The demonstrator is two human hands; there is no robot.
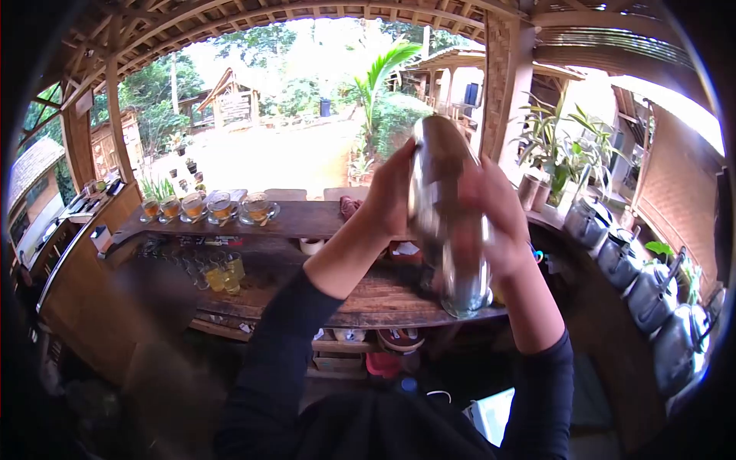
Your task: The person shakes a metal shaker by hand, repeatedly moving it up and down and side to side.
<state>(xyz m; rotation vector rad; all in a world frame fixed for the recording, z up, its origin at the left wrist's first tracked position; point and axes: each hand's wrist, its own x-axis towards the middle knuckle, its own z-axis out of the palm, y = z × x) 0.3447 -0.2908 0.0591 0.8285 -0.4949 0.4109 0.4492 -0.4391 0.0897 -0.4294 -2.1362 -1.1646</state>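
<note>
Both of my hands are raised in front of me around a shiny metal shaker [438,165], which is tilted and smeared by motion. My left hand [389,193] grips its left side near the upper part. On the right side, my right hand [494,215] is wrapped around it, with the fingers blurred. Below the shaker, a clear glass base [464,307] overlaps the edge of the wooden counter [360,307] in this view. Dark sleeves cover both my arms up to the forearms.
Several glass cups of amber drink [221,205] stand on saucers along the raised ledge [307,215]. Glass mugs with yellow liquid [224,277] are on the lower counter, left. Metal kettles [652,295] line the right side. A blurred person [165,337] is at lower left.
</note>
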